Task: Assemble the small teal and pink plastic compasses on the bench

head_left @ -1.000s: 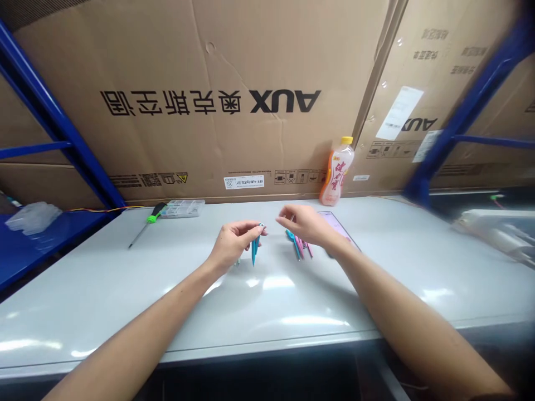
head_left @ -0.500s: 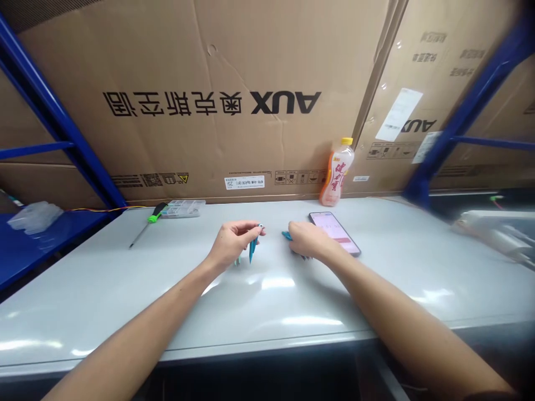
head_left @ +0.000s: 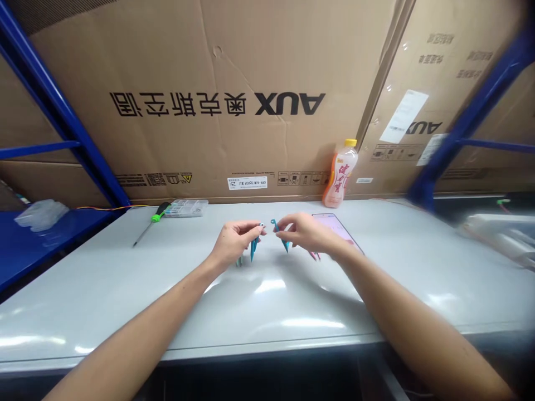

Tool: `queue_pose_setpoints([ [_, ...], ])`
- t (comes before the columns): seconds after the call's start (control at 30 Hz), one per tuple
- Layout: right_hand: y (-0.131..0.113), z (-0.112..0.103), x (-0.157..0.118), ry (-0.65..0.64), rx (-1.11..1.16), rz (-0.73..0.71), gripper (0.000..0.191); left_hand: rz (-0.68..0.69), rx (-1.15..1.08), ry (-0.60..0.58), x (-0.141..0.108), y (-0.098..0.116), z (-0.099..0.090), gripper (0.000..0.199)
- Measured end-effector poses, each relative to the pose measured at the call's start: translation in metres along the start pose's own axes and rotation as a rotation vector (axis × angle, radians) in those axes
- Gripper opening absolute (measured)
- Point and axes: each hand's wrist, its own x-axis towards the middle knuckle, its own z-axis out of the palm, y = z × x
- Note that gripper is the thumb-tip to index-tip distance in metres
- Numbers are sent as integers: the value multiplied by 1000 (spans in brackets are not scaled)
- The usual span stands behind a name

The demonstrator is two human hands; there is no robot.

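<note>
"Desk here. What have you got live?"

"My left hand (head_left: 234, 243) is pinching a teal clip (head_left: 253, 250), tapered plastic, point down. My right hand (head_left: 307, 233) is grasping a second teal clip (head_left: 281, 236), hooked at the top, just beside the first."

"Any writing?"

"AUX, upside down, on the carton (head_left: 288, 83) behind the table (head_left: 125, 289). A carton label (head_left: 247, 182) reads 25. The bottle (head_left: 340, 175) has a yellow cap and red characters."

"What else?"

"Pink clips (head_left: 314, 255) by the phone (head_left: 338, 227), under my right hand. Far left, a green-handled screwdriver (head_left: 152, 218) sits near a clear plastic box (head_left: 186, 208)."
</note>
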Motion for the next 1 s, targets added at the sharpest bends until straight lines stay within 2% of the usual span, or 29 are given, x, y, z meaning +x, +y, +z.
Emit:
queue_pose_setpoints([
  [0.1,-1,3,-1,-69,193,-84,21,15,9,-8,1,-1,0,30],
  [0.2,3,10,1,-87,265,-114,23,32,0,-13,1,-3,0,28],
  [0.47,8,17,5,-68,235,-106,28,62,-9,-43,-3,1,0,28],
  [1.0,2,9,2,-114,258,-68,24,85,-16,-63,-3,-3,0,31],
])
